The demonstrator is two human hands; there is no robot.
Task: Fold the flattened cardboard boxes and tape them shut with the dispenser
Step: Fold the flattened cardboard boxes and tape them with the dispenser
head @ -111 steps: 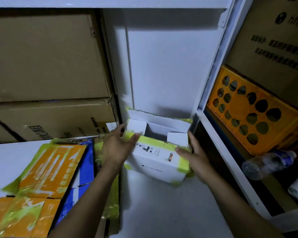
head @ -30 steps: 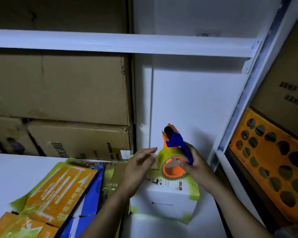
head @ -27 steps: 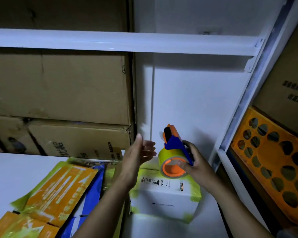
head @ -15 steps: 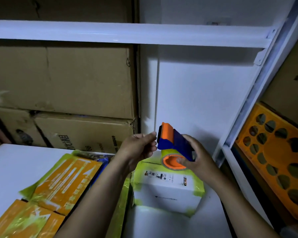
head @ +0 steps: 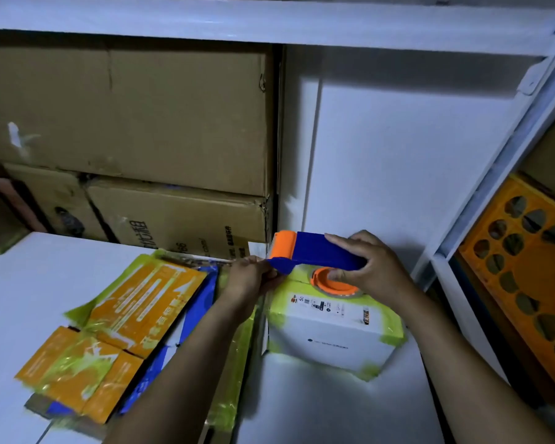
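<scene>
A small white box [head: 329,336] with yellow-green taped edges stands folded on the white shelf [head: 318,408], its flaps closed. My right hand [head: 370,267] grips the blue and orange tape dispenser [head: 308,251], which lies flat over the box's top with its orange hub facing up. My left hand [head: 250,278] pinches at the dispenser's front end by the box's left top edge; the tape end itself is too small to make out. A pile of flattened orange and blue boxes [head: 119,322] lies to the left on the shelf.
Large brown cartons [head: 125,123] are stacked behind the pile on the left. A white upright panel [head: 398,161] stands behind the box. An orange perforated crate [head: 523,277] sits in the bay to the right, past the shelf post [head: 481,200].
The box was open with both hands on it; now its flaps are closed. My right hand has tipped the dispenser down flat onto the box top, and my left hand has come to its front end.
</scene>
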